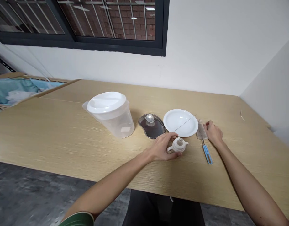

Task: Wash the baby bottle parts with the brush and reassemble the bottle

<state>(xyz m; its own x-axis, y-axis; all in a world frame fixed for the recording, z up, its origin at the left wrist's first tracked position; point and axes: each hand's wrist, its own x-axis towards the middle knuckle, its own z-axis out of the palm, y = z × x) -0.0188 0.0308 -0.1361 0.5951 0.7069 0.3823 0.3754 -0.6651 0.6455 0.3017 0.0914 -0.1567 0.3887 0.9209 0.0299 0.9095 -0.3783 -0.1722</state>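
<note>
My left hand is curled around a small white teapot, its spout pointing right and a greyish knob on top. Just beyond it lies a white bowl with a thin wire slanting across it. Right of the bowl, a bottle brush with pale bristles and a blue loop handle rests on the table. My right hand is at the bristles' right side, fingers bent together; what they grip, if anything, is hidden.
A lidded translucent pitcher stands on the left. Beside it is a metal kidney-shaped tray holding a small clear plastic piece. A pale strip lies far right on the wooden table. Behind are a wall and window; a blue-lined bin sits left.
</note>
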